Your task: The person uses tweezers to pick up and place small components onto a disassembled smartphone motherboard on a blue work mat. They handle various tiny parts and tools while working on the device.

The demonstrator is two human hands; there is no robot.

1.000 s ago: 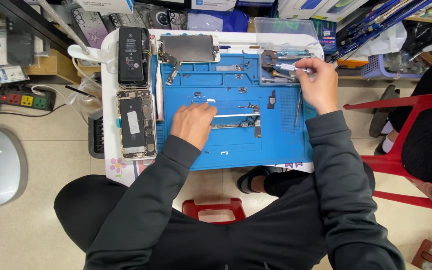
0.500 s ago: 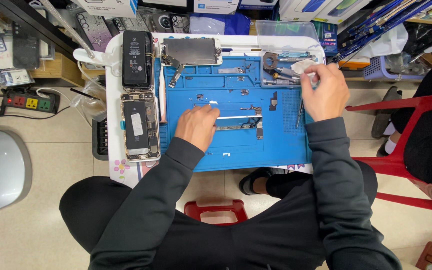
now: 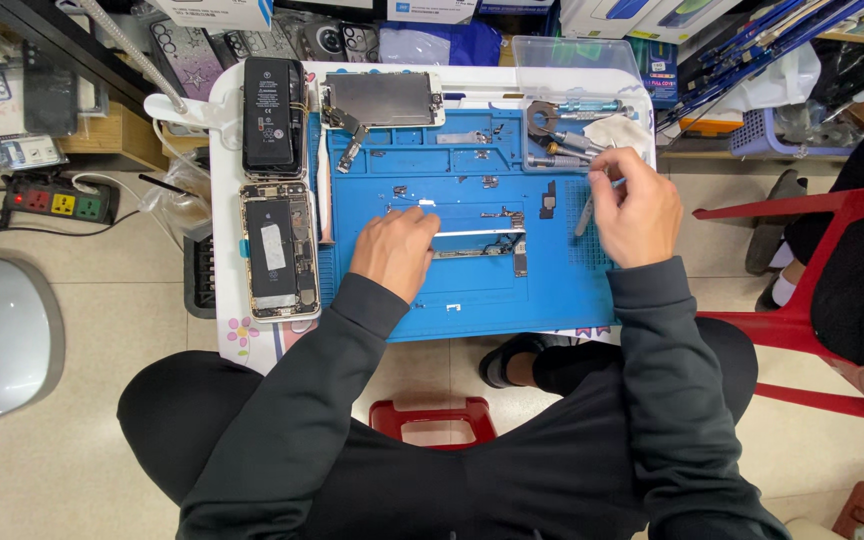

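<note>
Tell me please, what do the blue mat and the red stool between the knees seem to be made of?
The blue mat looks like soft silicone or rubber: matte, with moulded compartments and no glare. The left hand rests on it. The red stool looks like moulded plastic: smooth, slightly glossy, one even colour with rounded edges. Neither can be confirmed by look alone.

A small white worktop [image 3: 220,150] carries a blue mat [image 3: 552,290]. Left of the mat lie a black phone [image 3: 272,117] and, nearer the person, an opened phone [image 3: 277,250]. Behind the mat sits a clear box [image 3: 577,55].
</note>
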